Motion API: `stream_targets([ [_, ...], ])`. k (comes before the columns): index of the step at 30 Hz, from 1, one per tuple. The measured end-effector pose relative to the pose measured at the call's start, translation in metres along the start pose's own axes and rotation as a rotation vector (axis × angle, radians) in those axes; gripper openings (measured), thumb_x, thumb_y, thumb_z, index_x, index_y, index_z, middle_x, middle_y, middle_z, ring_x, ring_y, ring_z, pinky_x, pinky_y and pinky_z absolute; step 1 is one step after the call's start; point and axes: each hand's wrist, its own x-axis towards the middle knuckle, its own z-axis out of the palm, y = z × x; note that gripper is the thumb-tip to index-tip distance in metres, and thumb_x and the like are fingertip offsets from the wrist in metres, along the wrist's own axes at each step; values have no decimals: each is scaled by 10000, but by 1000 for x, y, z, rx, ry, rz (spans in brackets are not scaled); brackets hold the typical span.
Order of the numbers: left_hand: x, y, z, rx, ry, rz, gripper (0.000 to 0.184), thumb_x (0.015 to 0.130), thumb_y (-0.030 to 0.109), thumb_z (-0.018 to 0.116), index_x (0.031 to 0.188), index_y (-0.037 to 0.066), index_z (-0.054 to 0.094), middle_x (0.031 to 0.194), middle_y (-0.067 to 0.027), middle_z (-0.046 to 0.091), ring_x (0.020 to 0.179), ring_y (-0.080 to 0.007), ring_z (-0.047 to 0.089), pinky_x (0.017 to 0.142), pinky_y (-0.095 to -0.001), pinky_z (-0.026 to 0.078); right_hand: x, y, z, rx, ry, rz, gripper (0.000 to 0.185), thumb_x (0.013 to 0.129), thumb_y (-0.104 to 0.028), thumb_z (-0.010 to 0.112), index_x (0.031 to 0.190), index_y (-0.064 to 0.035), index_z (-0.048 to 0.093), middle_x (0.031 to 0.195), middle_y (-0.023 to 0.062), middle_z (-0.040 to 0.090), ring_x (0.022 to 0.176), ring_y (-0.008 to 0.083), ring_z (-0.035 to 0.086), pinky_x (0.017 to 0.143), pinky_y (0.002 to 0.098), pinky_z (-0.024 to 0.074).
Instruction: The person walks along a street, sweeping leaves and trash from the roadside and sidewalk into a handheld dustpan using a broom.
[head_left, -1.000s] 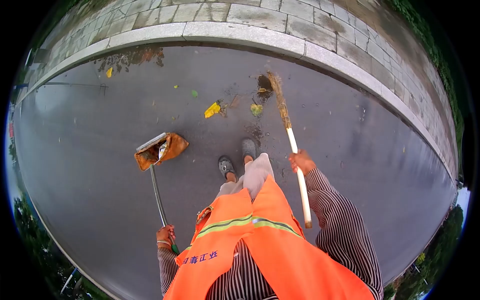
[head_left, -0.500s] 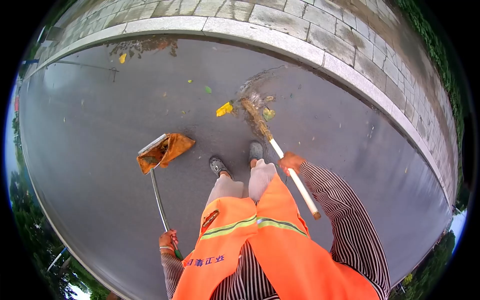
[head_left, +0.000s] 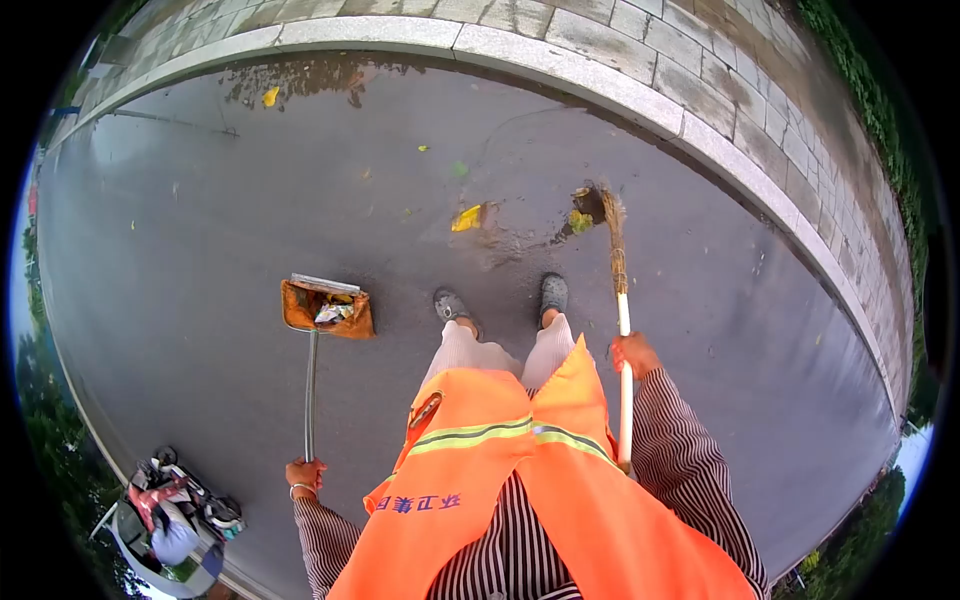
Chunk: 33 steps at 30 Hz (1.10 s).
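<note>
My right hand [head_left: 634,354] is closed around the pale handle of a broom [head_left: 618,250], whose straw head rests on the wet road to the right of my feet. A yellow-green leaf [head_left: 580,221] lies against the left side of the bristles. Another yellow leaf [head_left: 467,218] is on the road ahead of my feet. My left hand [head_left: 306,473] grips the metal handle of a long-handled dustpan [head_left: 355,325], an orange scoop with its mouth facing up. Leaves and a whitish scrap lie inside the scoop.
A pale stone curb [head_left: 560,70] runs along the far side, with a paved sidewalk [head_left: 690,70] behind it. Another yellow leaf [head_left: 271,96] lies near the curb. At lower left, a person rides a vehicle [head_left: 185,510] with a light canopy.
The broom has swung right and stands more upright, with the yellow-green leaf moved right beside it. The dustpan has turned so its contents show. A rider has appeared at lower left.
</note>
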Motion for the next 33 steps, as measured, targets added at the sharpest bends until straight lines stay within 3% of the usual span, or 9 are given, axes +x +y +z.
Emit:
stream_targets([
  [2, 17, 5, -22, 88, 21, 31, 57, 664, -4, 543, 616, 3, 574, 479, -45, 512, 346, -111, 453, 289, -255, 334, 31, -17, 14, 324, -69, 66, 132, 772, -64, 466, 670, -39, 387, 474, -11, 321, 341, 90, 303, 312, 242, 283],
  [5, 34, 17, -52, 383, 132, 146, 20, 643, 6, 583, 653, -11, 583, 497, -83, 535, 371, -148, 500, 319, -288, 378, 45, -22, 51, 417, -205, 125, 153, 798, -97, 477, 679, -20, 421, 466, -15, 324, 349, 97, 334, 332, 236, 317],
  [11, 72, 79, -38, 547, 21, 376, 114, 584, 9, 632, 661, -34, 560, 502, -105, 535, 376, -158, 503, 323, -302, 394, -2, 3, 129, 153, -350, 129, 117, 759, -28, 491, 670, -9, 417, 473, 12, 353, 348, 102, 350, 307, 248, 302],
  [13, 78, 106, -15, 699, -23, 360, 221, 583, 92, 673, 776, 0, 617, 730, -161, 617, 661, -278, 617, 609, -354, 492, -13, -2, 123, 75, -404, 100, 110, 752, -19, 495, 674, -7, 418, 487, 16, 365, 350, 103, 353, 300, 255, 301],
  [17, 56, 164, 20, 860, -55, 410, 292, 610, 141, 656, 886, 50, 624, 885, -160, 617, 832, -304, 601, 734, -358, 484, -38, -6, 107, 88, -406, 68, 102, 757, -17, 491, 691, -2, 414, 504, 36, 376, 347, 108, 350, 284, 282, 303],
  [24, 71, 198, 56, 908, -115, 496, 347, 649, 142, 624, 989, 67, 612, 982, -153, 601, 922, -307, 576, 800, -354, 470, -12, -45, 84, -234, 23, -162, 82, 750, -46, 465, 724, 30, 449, 482, 73, 417, 339, 161, 409, 294, 309, 344],
  [27, 68, 207, 61, 768, -62, 574, 319, 577, 131, 670, 876, 28, 631, 831, -140, 630, 785, -265, 616, 711, -338, 489, -27, -52, 92, -453, 207, -198, 161, 751, -53, 472, 727, 99, 519, 516, 129, 515, 378, 204, 518, 335, 327, 412],
  [29, 75, 221, 64, 899, -147, 508, 382, 639, 139, 631, 1010, 56, 601, 998, -161, 595, 940, -295, 573, 809, -364, 464, -50, -54, 99, -508, 206, -162, 206, 748, -75, 489, 728, 124, 534, 556, 149, 552, 411, 213, 552, 374, 319, 451],
  [33, 81, 242, 52, 1001, -169, 529, 380, 625, 113, 648, 997, 52, 606, 960, -157, 610, 873, -272, 604, 739, -344, 490, -43, -2, 115, -732, 159, -151, 268, 734, -118, 482, 784, 139, 541, 592, 188, 578, 496, 267, 600, 474, 361, 481],
])
